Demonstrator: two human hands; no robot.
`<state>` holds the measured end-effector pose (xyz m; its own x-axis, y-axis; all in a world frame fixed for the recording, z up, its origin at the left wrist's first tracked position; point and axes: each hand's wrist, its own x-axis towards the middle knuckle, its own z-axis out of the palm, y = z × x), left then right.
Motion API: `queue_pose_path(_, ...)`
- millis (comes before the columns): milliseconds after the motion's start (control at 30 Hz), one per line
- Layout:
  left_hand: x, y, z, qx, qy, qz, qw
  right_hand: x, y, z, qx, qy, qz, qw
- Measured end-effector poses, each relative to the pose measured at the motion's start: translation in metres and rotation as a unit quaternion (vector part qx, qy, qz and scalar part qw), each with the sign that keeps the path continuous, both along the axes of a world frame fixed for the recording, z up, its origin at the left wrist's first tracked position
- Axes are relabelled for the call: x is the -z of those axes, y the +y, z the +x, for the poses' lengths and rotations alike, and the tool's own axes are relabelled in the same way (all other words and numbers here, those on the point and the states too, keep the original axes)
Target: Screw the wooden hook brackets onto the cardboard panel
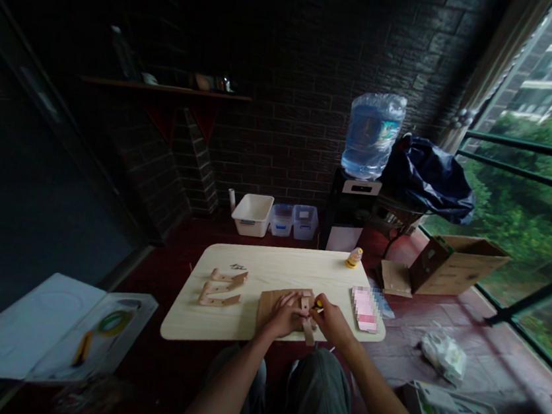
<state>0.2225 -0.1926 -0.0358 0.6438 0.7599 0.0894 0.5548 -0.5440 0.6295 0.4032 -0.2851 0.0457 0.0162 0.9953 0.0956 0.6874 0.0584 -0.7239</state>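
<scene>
My left hand [284,315] is closed on a wooden bracket piece [309,332], steadying it over a flat sheet of brown cardboard [266,302] near the table's front edge. From the right, my right hand [330,321] grips a screwdriver with a yellow-and-black handle [318,303], held against the side of that wood. The screwdriver's tip and the contact spot are too small to make out. Left of the cardboard lie more wooden bracket pieces [221,287] with dark holes. Behind them is a small heap of dark screws [238,267].
The pale table [246,333] also bears a yellow-capped bottle [354,258] and a pink, blurred-out packet [365,309]. Beyond stand plastic bins [252,217] and a water dispenser [353,209]. An open white case [91,339] lies left; a cardboard box [453,267] sits right.
</scene>
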Motion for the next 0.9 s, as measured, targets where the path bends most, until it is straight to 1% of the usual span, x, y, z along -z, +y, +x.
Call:
queue_pose_path(67, -0.002, -0.001, 0.000, 0.001, 0.002, 0.000, 1.000, 0.001, -0.001, 0.002, -0.011, -0.003, 0.003, 1.000)
queue_pose_path(200, -0.004, 0.000, -0.001, 0.004, 0.001, -0.001, 1.000, -0.003, -0.004, 0.003, -0.079, -0.022, 0.024, 0.996)
queue_pose_path(267, -0.004, 0.000, -0.001, 0.005, 0.000, 0.001, 1.000, -0.005, -0.005, 0.002, -0.091, -0.049, 0.029, 0.994)
queue_pose_path(433, 0.001, 0.000, -0.001, -0.001, 0.001, 0.006, 1.000, -0.009, -0.002, 0.001, -0.106, -0.127, -0.013, 0.986)
queue_pose_path(500, 0.002, 0.000, -0.001, -0.001, 0.002, 0.008, 1.000, -0.012, 0.001, 0.002, -0.109, -0.150, -0.033, 0.982)
queue_pose_path(633, 0.003, 0.000, -0.001, 0.004, 0.003, 0.012, 1.000, -0.021, 0.002, 0.004, -0.094, -0.191, -0.055, 0.975)
queue_pose_path(767, 0.004, 0.001, 0.000, 0.009, 0.003, 0.014, 1.000, -0.031, 0.001, -0.002, -0.084, -0.213, -0.057, 0.972)
queue_pose_path(900, 0.004, 0.005, 0.000, 0.014, 0.003, 0.016, 1.000, -0.036, 0.000, -0.010, -0.074, -0.239, -0.059, 0.966)
